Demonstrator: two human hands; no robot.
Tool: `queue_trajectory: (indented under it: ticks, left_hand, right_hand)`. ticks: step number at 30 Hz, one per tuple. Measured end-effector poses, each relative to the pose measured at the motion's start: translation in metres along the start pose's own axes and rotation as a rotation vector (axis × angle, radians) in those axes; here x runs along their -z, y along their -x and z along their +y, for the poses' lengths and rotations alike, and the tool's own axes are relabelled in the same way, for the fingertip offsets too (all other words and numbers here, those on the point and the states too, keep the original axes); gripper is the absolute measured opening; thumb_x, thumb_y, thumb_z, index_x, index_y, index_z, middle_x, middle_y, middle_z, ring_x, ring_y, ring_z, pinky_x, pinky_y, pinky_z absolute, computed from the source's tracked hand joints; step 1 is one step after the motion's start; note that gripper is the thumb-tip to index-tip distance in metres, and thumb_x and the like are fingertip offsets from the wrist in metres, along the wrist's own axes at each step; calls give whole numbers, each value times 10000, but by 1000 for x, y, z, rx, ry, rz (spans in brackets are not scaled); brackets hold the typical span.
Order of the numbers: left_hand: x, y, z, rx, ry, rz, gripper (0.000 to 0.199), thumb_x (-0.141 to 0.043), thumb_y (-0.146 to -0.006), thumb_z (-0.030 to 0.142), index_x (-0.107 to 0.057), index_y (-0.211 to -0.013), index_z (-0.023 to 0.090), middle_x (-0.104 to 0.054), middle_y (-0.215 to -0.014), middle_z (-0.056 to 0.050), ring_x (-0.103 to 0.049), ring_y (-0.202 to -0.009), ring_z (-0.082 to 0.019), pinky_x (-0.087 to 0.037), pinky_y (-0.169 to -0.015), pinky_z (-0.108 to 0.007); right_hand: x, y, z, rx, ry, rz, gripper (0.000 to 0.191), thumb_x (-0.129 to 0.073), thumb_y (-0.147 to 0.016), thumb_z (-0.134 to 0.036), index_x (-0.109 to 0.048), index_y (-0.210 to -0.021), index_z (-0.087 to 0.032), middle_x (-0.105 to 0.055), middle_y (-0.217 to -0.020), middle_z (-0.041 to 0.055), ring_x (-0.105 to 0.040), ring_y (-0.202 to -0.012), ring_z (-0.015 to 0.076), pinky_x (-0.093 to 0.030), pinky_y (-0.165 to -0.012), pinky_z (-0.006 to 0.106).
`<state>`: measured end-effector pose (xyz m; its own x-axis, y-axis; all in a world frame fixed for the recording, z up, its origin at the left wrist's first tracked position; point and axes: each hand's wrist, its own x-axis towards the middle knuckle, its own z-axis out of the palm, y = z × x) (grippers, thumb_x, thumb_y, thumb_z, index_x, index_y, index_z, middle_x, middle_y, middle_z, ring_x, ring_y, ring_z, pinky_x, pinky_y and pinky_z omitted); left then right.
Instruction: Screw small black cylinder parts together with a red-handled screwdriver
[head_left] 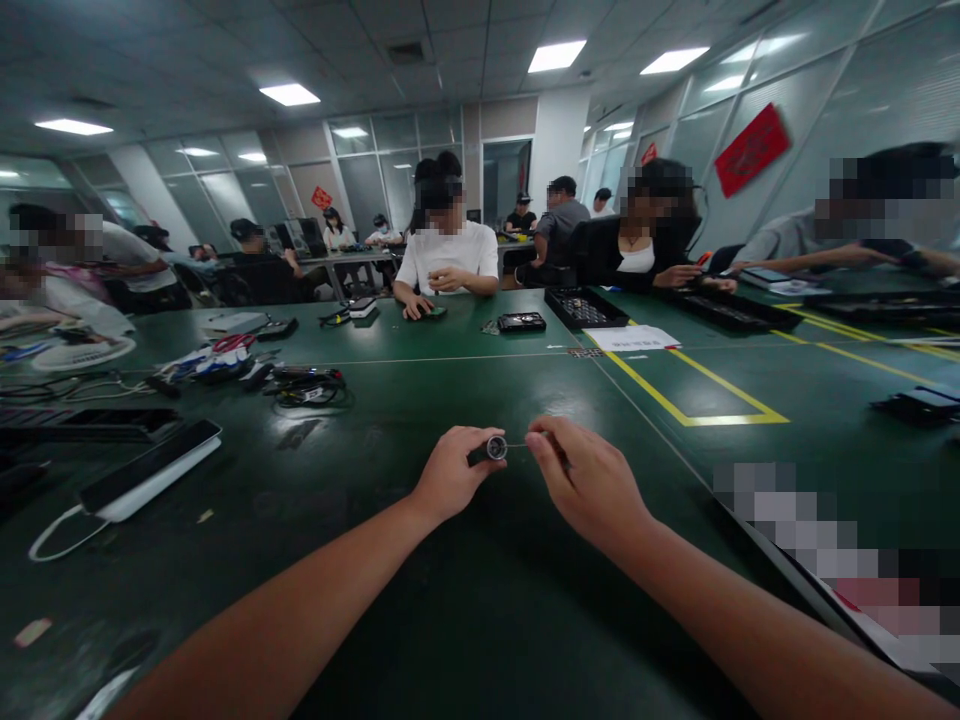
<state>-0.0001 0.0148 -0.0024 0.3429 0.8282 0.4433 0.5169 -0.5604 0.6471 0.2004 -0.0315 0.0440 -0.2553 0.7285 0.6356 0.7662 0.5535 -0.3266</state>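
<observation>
Running this one remotely, so here's what my feed gives me, clock centred on the little part, 12 being straight ahead. Biggest thing is the green worktop [420, 400], which carries pretty much everything. A person in a white shirt [450, 250] sits on the far side, just shy of 12, with a black tray [589, 325] over at 1. The yellow tape outline [720, 421] is between 2 and 3. Out at 9 there's a long white device with a black top [161, 470], and a bundle of black cables [311, 388] around 10.

My right hand [592, 475] comes in from about 4, left hand [454, 475] from 8. Left grip is down to a thumb-and-finger pinch on a round, metal-rimmed part [496, 447], held up over the worktop with its open end facing me. Right grip is closed to a fingertip pinch on a thin rod [517, 446], the smallest thing I can make out, running from the right fingertips toward that part.

How far along? I'd call it mid-job: both pieces are picked up and lined up side by side, neither one let go. I can't tell if the rod actually touches the part, goes into it or is fixed to it, so whether they're joined or separate is anyone's guess. No finished result I can point to, and whatever's left, the feed doesn't really show it.
</observation>
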Motion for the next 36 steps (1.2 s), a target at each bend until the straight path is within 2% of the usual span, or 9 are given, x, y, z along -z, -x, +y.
queue_trajectory:
  ticks: [4, 8, 14, 17, 22, 26, 28, 31, 36]
  left_hand:
    - [0, 0, -1, -7, -7, 2, 364, -766, -833, 250, -677, -1185, 276, -702, -1153, -24, -602, -1101, -249, -449, -989, -415]
    - [-1, 0, -2, -16, -17, 1, 366, -777, -822, 226, -686, -1173, 272, -709, -1135, -16, -610, -1081, -244, -452, -979, -410]
    - [-2, 0, -4, -23, -16, 26, 368, -784, -816, 223, -690, -1169, 267, -713, -1123, -21, -622, -1073, -239, -467, -978, -405]
    - [-1, 0, -3, -26, -29, 8, 365, -779, -822, 228, -688, -1172, 278, -711, -1132, -19, -621, -1080, -245, -468, -982, -418]
    - [1, 0, 1, -26, -48, 9, 366, -778, -822, 226, -686, -1173, 270, -713, -1129, -13, -619, -1080, -237, -469, -986, -418]
    - [1, 0, 3, -14, -60, 22, 370, -773, -828, 212, -677, -1182, 265, -710, -1130, -18, -615, -1082, -231, -463, -996, -425]
    - [0, 0, 2, -11, -63, 39, 379, -775, -827, 207, -672, -1188, 262, -708, -1138, -21, -614, -1086, -233, -462, -995, -426]
    - [1, 0, 2, -18, -79, 67, 382, -767, -833, 197, -665, -1195, 257, -706, -1145, -28, -617, -1079, -233, -466, -981, -422]
    - [6, -2, 3, -86, -178, 77, 344, -738, -862, 220, -664, -1194, 271, -704, -1155, -22, -607, -1110, -242, -423, -1019, -462]
  right_hand:
    - [-2, 0, 1, 32, 74, 10, 263, -455, -1018, -337, -660, -932, -196, -669, -693, 32, -624, -616, 190, -418, -610, 308]
    - [-4, 0, 0, 45, 30, 12, 205, -465, -1002, -250, -644, -1068, -174, -708, -795, 57, -655, -687, 201, -459, -659, 317]
    - [-5, 0, 0, 40, -42, 4, 281, -453, -977, -209, -557, -1226, -129, -698, -874, 99, -662, -790, 234, -501, -723, 357]
    - [-4, 0, 1, 2, -71, -17, 293, -449, -981, -236, -536, -1245, -145, -691, -849, 81, -664, -784, 234, -502, -728, 362]
    - [-2, 0, 2, -83, -70, -38, 258, -398, -1018, -336, -587, -1133, -204, -690, -779, 47, -657, -670, 218, -458, -634, 339]
    - [-7, 1, 3, -150, -214, 13, 270, -403, -1001, -308, -503, -1222, -190, -670, -798, 44, -644, -665, 207, -464, -636, 337]
    - [-10, 1, 5, -204, -313, 62, 245, -450, -978, -322, -501, -1179, -192, -670, -849, 59, -654, -741, 218, -482, -684, 348]
    - [-16, -1, 9, -362, -471, 106, 188, -513, -947, -388, -567, -996, -215, -660, -833, 53, -636, -760, 218, -485, -711, 359]
    - [-25, -8, 23, -847, -1074, 182, 275, -555, -893, -462, -566, -762, -220, -540, -638, -6, -532, -578, 167, -512, -641, 358]
